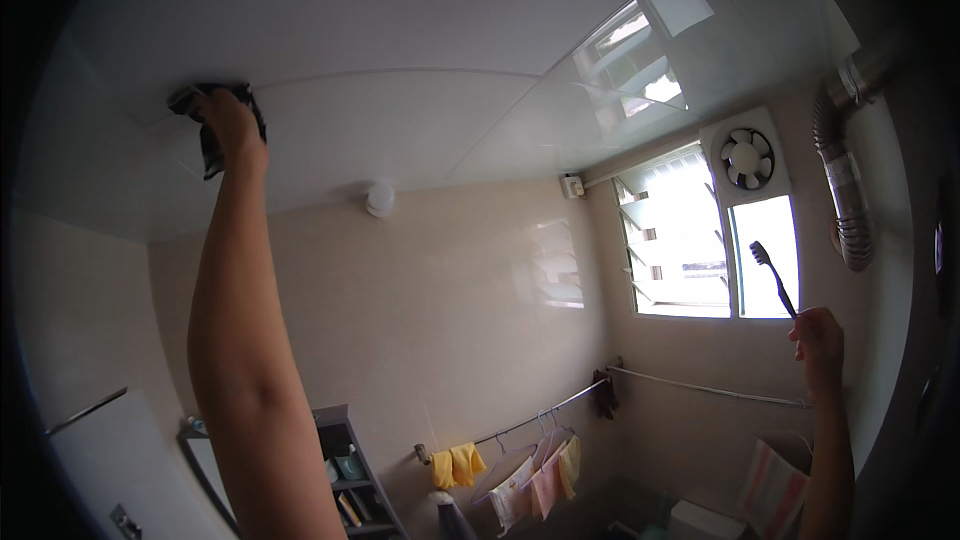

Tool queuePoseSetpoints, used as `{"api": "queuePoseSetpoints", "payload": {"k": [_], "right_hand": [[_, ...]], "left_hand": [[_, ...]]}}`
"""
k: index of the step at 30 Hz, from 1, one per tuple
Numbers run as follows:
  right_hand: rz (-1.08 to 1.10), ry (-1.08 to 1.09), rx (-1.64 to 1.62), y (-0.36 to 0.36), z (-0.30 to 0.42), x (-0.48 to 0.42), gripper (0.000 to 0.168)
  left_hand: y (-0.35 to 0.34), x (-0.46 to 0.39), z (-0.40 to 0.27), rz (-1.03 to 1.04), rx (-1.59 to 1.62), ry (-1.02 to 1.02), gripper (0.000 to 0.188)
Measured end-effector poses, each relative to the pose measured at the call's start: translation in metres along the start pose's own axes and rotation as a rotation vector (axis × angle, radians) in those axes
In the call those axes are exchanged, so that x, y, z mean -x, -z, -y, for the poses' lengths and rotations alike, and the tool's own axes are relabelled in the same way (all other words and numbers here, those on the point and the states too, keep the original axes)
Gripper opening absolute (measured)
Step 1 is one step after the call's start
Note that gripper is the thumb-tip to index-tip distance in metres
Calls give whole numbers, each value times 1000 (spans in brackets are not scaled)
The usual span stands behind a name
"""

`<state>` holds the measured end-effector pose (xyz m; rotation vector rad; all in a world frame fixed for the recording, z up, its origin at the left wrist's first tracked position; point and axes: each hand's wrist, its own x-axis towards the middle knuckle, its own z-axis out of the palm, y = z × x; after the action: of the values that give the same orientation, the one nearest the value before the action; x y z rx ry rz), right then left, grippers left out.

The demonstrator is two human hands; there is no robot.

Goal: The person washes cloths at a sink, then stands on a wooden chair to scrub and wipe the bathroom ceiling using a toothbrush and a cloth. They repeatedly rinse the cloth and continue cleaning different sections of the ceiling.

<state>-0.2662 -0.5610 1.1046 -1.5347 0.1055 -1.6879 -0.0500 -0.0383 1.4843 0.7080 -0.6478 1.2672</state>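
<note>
My left hand is raised high and presses a dark cloth against the glossy white ceiling panel, near a panel seam. The cloth hangs down a little below the fingers. On the right, my right hand grips a dark toothbrush by its handle. Its bristle head points up and to the left, in front of the bright window, away from the ceiling.
A louvred window with an exhaust fan stands right, beside a flexible metal duct. A round white fixture is near the ceiling. Below are a towel rail with cloths on hangers and a grey shelf unit.
</note>
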Motion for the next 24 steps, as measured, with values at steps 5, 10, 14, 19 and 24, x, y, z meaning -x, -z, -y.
{"api": "queuePoseSetpoints", "payload": {"k": [5,10,14,19,24], "right_hand": [[45,47,52,6,-17,-6,11],[29,49,37,-6,-11,-5,11],[94,55,68,-9,-28,-7,14],[-2,-21,247,43,-63,-13,17],[-148,-26,286,96,-65,-2,16]], "left_hand": [[-62,28,33,37,-69,-188,52],[-78,108,31,508,257,260,57],[-26,59,45,248,265,314,58],[76,-59,2,24,314,52,64],[87,-74,-23,22,126,1,64]]}}
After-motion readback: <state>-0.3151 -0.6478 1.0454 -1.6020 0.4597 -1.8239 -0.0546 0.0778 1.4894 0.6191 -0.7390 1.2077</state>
